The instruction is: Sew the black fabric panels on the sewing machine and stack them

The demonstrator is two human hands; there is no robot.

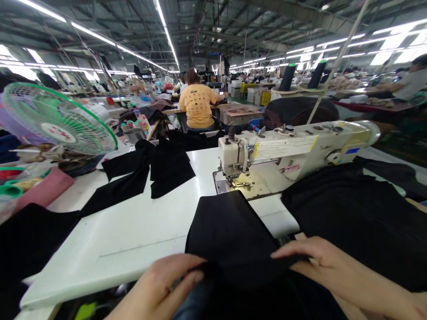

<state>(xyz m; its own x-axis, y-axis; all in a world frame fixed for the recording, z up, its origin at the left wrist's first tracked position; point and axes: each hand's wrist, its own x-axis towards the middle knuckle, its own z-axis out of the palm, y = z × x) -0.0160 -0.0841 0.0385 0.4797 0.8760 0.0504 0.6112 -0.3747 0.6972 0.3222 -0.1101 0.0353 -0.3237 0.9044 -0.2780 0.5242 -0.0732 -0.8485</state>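
Observation:
A black fabric piece [230,226] lies over the front edge of the white sewing table [140,240], its far end just short of the needle area. My left hand [167,284] pinches its left edge between thumb and fingers. On the opposite side, my right hand [310,255] grips the right edge the same way. The cloth is spread between both hands, and its lower part drops towards my lap. Behind it stands a white sewing machine [283,151], its presser foot [233,180] above the metal plate.
Black cut pieces [170,171] lie at the table's left, with more black cloth [360,218] heaped at the right. A green fan [60,120] stands at far left. Thread cones [287,78] rise behind the machine. A person in a yellow shirt [198,104] sits ahead.

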